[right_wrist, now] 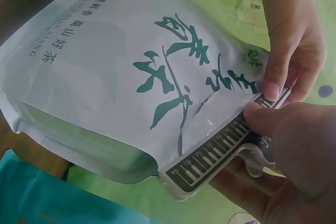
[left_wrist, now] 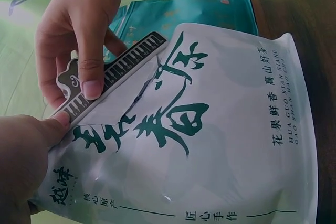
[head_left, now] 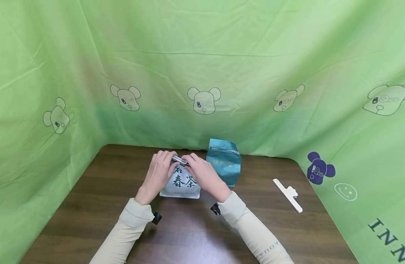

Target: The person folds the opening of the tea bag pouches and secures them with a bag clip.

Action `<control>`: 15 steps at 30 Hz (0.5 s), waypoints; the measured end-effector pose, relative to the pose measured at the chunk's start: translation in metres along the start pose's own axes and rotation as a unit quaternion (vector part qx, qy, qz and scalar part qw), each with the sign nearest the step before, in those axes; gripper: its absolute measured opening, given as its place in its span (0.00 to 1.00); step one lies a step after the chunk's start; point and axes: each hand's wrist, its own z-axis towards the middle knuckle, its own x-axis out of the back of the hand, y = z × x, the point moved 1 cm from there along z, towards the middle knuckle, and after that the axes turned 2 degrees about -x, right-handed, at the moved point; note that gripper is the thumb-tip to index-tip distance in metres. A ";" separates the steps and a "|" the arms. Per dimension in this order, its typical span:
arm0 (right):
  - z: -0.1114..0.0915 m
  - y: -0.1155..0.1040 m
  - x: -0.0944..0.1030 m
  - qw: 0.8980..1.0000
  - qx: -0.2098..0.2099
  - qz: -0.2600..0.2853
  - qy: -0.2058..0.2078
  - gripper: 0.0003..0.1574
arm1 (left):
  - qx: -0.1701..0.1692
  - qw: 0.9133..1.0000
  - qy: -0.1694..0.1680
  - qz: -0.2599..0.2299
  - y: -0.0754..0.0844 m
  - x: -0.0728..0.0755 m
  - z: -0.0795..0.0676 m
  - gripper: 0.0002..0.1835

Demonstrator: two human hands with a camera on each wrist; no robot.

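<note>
A white tea bag (head_left: pixel 180 191) with green lettering stands on the table, its top folded over. Along the fold lies a bag clip (right_wrist: pixel 210 156) with a black-and-white piano-key pattern. My left hand (head_left: pixel 158 171) pinches one end of the clip together with the bag's top corner, thumb in front, other fingers mostly hidden behind. With its thumb on the patterned bar, my right hand (head_left: pixel 203 174) grips the clip near its wavy-edged handle (left_wrist: pixel 68 80). In the right wrist view, the clip's far end reaches the bag's other top corner.
Close behind the white bag, to the right, stands a teal bag (head_left: pixel 225 165). A white clip (head_left: pixel 289 195) lies on the wooden table (head_left: pixel 90 205) toward the right edge. Green cloth (head_left: pixel 202 66) with bear drawings hangs around the back and sides.
</note>
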 end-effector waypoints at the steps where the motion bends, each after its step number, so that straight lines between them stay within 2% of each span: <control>1: 0.000 -0.001 0.000 1.000 0.002 -0.004 0.000 0.18 | 0.000 1.000 0.000 -0.002 0.000 0.000 0.000 0.13; 7: 0.007 0.002 0.001 1.000 0.004 0.002 -0.005 0.18 | 0.002 1.000 -0.005 -0.005 -0.005 0.000 0.007 0.12; 15: 0.026 0.010 -0.001 1.000 -0.006 0.009 -0.006 0.16 | 0.004 1.000 -0.008 -0.004 -0.017 -0.003 0.024 0.11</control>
